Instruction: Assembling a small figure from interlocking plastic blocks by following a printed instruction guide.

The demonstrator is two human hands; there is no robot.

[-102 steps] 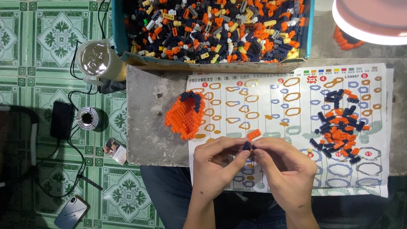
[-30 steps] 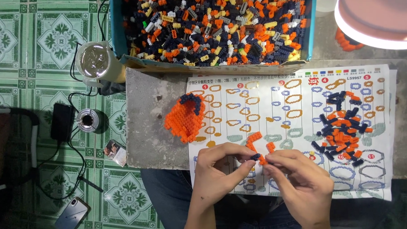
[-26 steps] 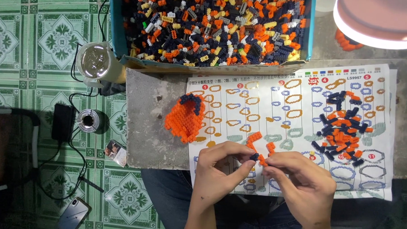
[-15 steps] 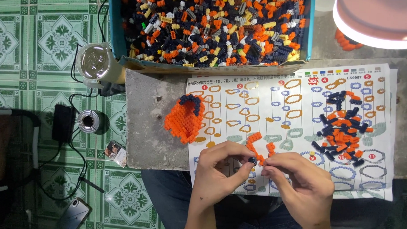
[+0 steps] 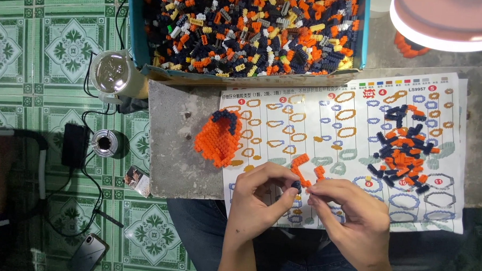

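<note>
At the worktop's near edge, over the printed sorting sheet [image 5: 347, 155], the left hand [image 5: 260, 197] and right hand [image 5: 350, 209] meet fingertip to fingertip, pinching a small dark building brick [image 5: 297, 186]; pressing it home seemingly needs careful stud alignment.

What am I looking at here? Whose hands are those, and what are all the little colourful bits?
The camera sits on a person's head and looks down at their own hands. The left hand and right hand pinch a tiny dark brick together. Under them lies a printed instruction sheet on a grey slab. On it sit a small orange piece, an orange built model and a pile of loose bricks. Behind is a big box of bricks.
</note>
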